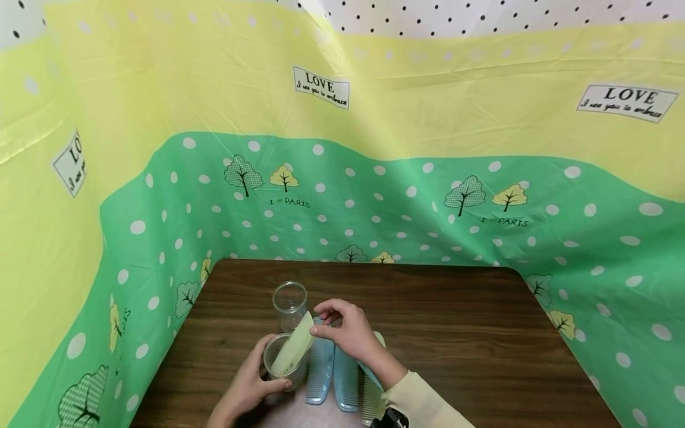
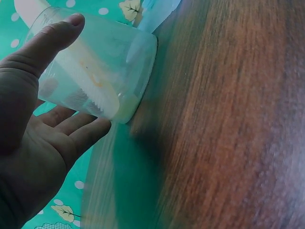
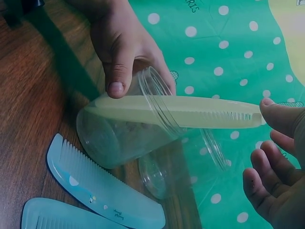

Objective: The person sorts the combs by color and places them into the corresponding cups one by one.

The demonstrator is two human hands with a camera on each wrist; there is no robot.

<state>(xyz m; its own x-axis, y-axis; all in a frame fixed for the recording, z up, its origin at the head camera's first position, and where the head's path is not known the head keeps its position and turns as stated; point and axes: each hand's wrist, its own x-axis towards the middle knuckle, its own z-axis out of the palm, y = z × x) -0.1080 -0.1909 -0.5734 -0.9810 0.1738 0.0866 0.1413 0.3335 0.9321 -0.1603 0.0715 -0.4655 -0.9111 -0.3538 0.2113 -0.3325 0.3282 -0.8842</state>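
My left hand point(image 1: 247, 380) grips a clear jar point(image 3: 112, 138) from the side, thumb on one side and fingers round the other. A pale yellow-green comb point(image 3: 209, 106) leans inside the jar, its lower end near the bottom and its upper end sticking out past the threaded rim. At that upper end my right hand point(image 1: 350, 330) pinches the comb between thumb and index finger; the other fingers are loosely bent. In the left wrist view, the comb's teeth point(image 2: 90, 95) show through the jar wall.
A second clear jar point(image 1: 290, 295) stands just behind the held one. To its right lie two blue combs point(image 1: 319, 371) side by side, with a yellow-green comb point(image 1: 371, 399) partly hidden under the right forearm. A patterned curtain point(image 1: 374, 202) borders the brown wooden table point(image 1: 455, 333).
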